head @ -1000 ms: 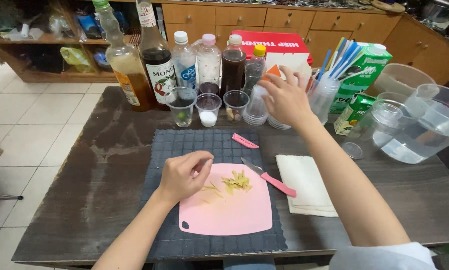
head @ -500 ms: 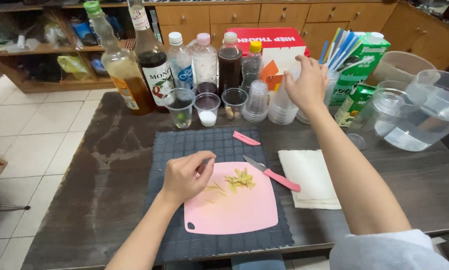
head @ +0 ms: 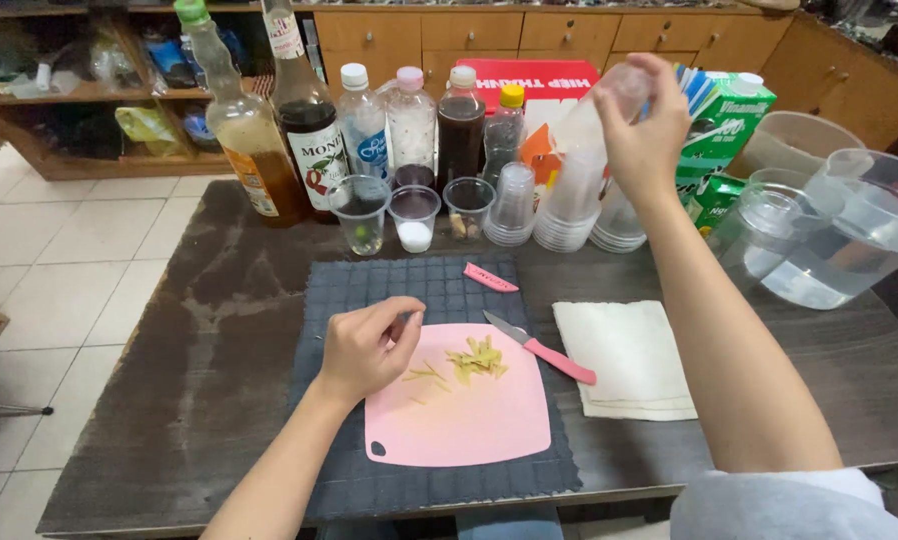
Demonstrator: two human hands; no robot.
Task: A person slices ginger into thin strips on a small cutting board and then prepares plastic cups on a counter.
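My right hand (head: pixel 641 128) is raised over the back of the table and grips the top of a stack of clear plastic cups (head: pixel 575 185), lifting the top one. My left hand (head: pixel 367 347) rests with curled fingers on the left edge of a pink cutting board (head: pixel 469 425); whether it pinches anything I cannot tell. Thin yellowish strips (head: pixel 474 360) lie on the board. A pink-handled knife (head: pixel 541 347) lies across the board's upper right corner, with its pink sheath (head: pixel 490 277) behind it on the dark grid mat (head: pixel 344 295).
Several bottles (head: pixel 304 110) and small clear cups (head: pixel 414 215) line the back of the table. More stacked cups (head: pixel 514 205) stand beside them. A folded white cloth (head: pixel 629 357) lies right of the board. Clear pitchers (head: pixel 839 235) and green cartons (head: pixel 734 125) stand at right.
My right hand has risen from the cup stack, pulling a clear cup upward. My left hand stays at the board's edge. The view has tilted slightly.
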